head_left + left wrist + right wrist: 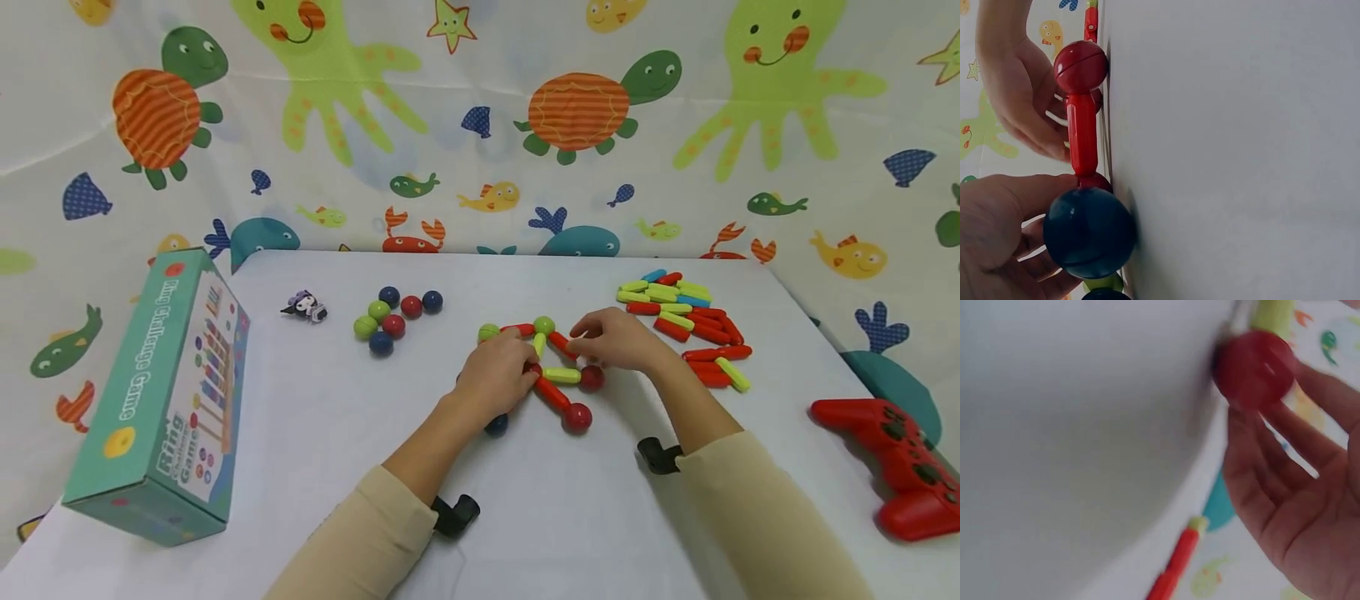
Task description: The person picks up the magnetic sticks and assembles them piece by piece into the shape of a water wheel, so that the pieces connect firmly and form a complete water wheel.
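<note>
A flat frame of plastic balls and sticks lies on the white table, partly covered by my hands. At its middle, my left hand (495,373) grips a red ball (1096,182), thumb on its side. From that ball a red stick (552,394) runs to another red ball (577,418), and a yellow-green stick (561,376) to a third (592,378). A dark blue ball (1089,232) sits below the left hand. My right hand (618,337) has fingertips right beside a slanting red stick (562,344) under a green ball (544,325); I cannot tell whether it pinches it.
Loose balls (393,326) lie back left beside a small figurine (305,307). Several red, yellow-green and blue sticks (701,323) are piled at the right. A green game box (150,400) stands at the left edge, a red game controller (896,467) at the right.
</note>
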`<state>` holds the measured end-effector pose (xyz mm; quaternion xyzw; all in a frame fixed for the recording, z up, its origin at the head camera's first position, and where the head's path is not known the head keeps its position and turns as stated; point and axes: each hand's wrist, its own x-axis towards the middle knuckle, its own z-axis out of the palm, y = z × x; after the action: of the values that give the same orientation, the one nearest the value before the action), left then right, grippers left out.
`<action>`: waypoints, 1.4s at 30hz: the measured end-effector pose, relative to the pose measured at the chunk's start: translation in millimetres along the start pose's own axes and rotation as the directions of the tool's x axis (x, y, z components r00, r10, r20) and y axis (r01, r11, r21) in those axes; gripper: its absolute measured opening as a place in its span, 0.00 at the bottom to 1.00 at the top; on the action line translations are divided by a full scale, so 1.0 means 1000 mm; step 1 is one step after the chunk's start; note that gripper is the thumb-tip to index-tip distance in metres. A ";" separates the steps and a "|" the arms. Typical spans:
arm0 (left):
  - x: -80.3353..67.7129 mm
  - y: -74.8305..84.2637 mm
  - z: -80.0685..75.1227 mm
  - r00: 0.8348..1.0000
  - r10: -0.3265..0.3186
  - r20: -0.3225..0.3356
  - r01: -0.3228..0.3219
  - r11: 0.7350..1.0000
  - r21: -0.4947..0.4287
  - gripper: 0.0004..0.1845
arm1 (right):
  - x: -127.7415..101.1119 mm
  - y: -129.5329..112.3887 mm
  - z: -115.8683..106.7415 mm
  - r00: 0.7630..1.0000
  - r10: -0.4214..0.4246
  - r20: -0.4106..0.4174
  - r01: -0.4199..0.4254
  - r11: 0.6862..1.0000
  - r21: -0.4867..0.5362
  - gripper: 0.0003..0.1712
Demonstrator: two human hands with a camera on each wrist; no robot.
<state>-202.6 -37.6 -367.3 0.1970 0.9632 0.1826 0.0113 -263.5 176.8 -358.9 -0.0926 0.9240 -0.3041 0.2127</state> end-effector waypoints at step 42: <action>0.010 -0.004 0.004 0.998 -0.039 -0.045 0.042 0.996 0.080 0.14 | 0.018 -0.008 0.007 0.990 -0.044 -0.132 0.058 0.993 0.101 0.24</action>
<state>-213.3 -35.5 -371.4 0.1738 0.9736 0.1474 -0.0138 -275.5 161.4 -365.6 -0.0852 0.9159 -0.3628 0.1490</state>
